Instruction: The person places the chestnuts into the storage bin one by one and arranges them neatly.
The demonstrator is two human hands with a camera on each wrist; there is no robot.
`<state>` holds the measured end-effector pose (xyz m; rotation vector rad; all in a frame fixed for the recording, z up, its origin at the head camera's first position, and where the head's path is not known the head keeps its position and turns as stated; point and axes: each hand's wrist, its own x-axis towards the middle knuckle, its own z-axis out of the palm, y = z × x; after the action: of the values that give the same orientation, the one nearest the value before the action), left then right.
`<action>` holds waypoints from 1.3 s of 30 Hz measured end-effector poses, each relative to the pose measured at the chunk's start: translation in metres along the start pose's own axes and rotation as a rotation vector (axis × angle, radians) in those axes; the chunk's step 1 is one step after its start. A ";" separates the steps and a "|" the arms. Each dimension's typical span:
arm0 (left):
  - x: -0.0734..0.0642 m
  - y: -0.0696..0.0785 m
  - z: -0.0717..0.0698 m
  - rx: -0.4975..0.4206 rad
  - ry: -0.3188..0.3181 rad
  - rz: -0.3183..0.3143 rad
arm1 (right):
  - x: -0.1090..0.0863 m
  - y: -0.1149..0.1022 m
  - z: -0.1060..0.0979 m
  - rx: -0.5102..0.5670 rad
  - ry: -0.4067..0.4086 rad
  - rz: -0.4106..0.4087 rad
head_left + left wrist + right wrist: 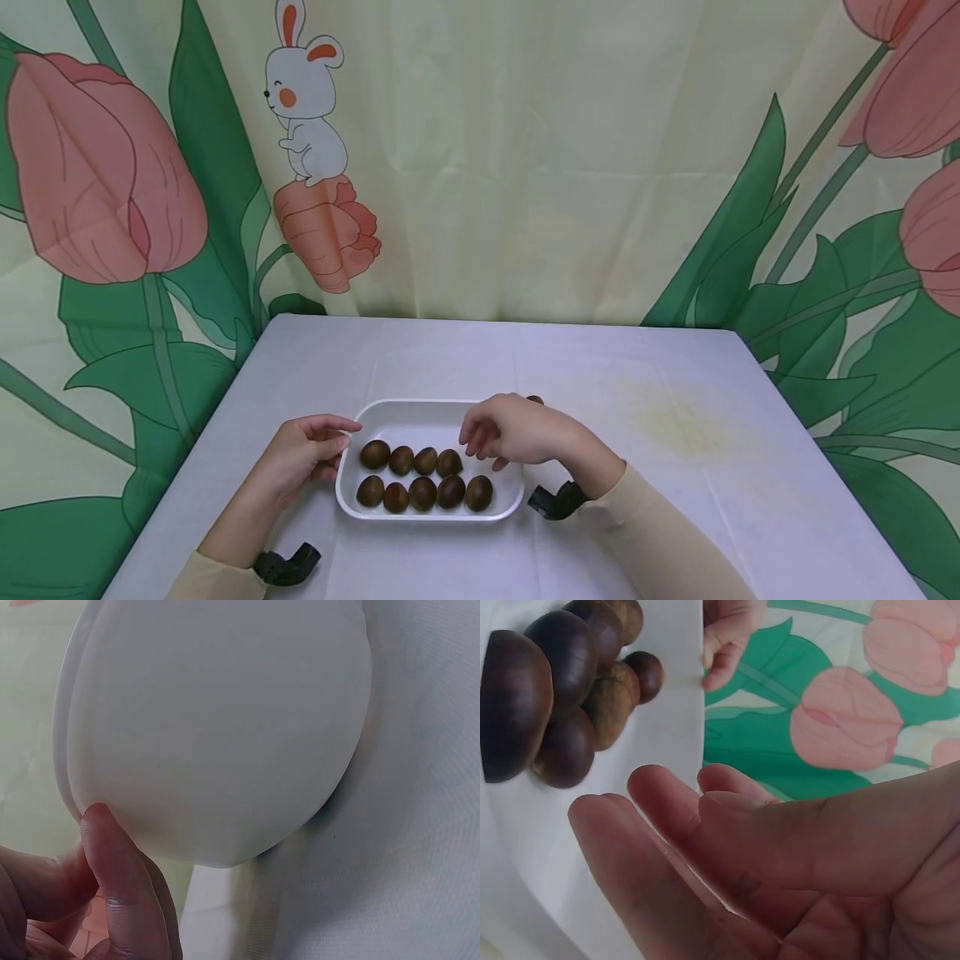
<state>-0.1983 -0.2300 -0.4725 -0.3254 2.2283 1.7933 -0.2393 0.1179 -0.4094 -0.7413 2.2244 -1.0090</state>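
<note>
A white tray (420,412) holds several brown chestnuts (422,493) in two rows, the front row one longer than the back. At its left end my left hand (303,450) pinches the rim, and the left wrist view shows the fingertips (101,825) on the tray's edge. My right hand (517,429) hovers over the tray's right end, beside the back row. Its fingers (630,862) are loosely bent with nothing between them. In the right wrist view, the chestnuts (562,660) are close past the fingertips.
Another chestnut (535,399) shows behind the right hand, mostly hidden by it. A white cloth covers the table (637,533), with a yellowish stain (682,421) at the right. Behind stands a curtain (525,167) printed with tulips and a rabbit. Each wrist wears a black camera (558,502).
</note>
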 end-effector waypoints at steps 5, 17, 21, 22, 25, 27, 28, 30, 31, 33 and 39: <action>0.000 0.001 0.000 0.002 0.001 -0.006 | -0.004 0.002 -0.008 0.059 0.039 0.005; -0.002 0.002 0.001 0.016 0.006 -0.012 | -0.012 0.021 -0.033 0.169 0.244 0.016; -0.001 0.001 0.000 0.011 0.003 -0.011 | -0.013 0.031 -0.042 0.170 0.315 0.024; -0.001 0.001 0.000 0.008 -0.002 -0.005 | -0.013 0.034 -0.044 0.167 0.331 0.030; -0.001 0.000 0.001 0.000 -0.013 0.006 | -0.014 0.042 -0.049 0.163 0.369 0.054; 0.000 -0.001 0.000 -0.007 -0.021 0.013 | -0.014 0.049 -0.052 0.155 0.385 0.068; 0.000 -0.001 0.000 -0.008 -0.024 0.015 | -0.014 0.052 -0.054 0.148 0.392 0.073; 0.000 -0.002 0.000 -0.005 -0.023 0.016 | -0.015 0.059 -0.056 0.142 0.403 0.086; 0.000 -0.002 0.000 -0.003 -0.024 0.017 | -0.015 0.062 -0.057 0.141 0.409 0.094; 0.000 -0.002 0.000 0.000 -0.022 0.015 | -0.015 0.069 -0.058 0.141 0.419 0.111; 0.001 -0.003 0.000 -0.008 -0.021 0.011 | -0.011 0.082 -0.060 0.163 0.438 0.177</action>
<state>-0.1986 -0.2305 -0.4754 -0.2956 2.2132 1.8034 -0.2930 0.1997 -0.4390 -0.2600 2.4758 -1.3415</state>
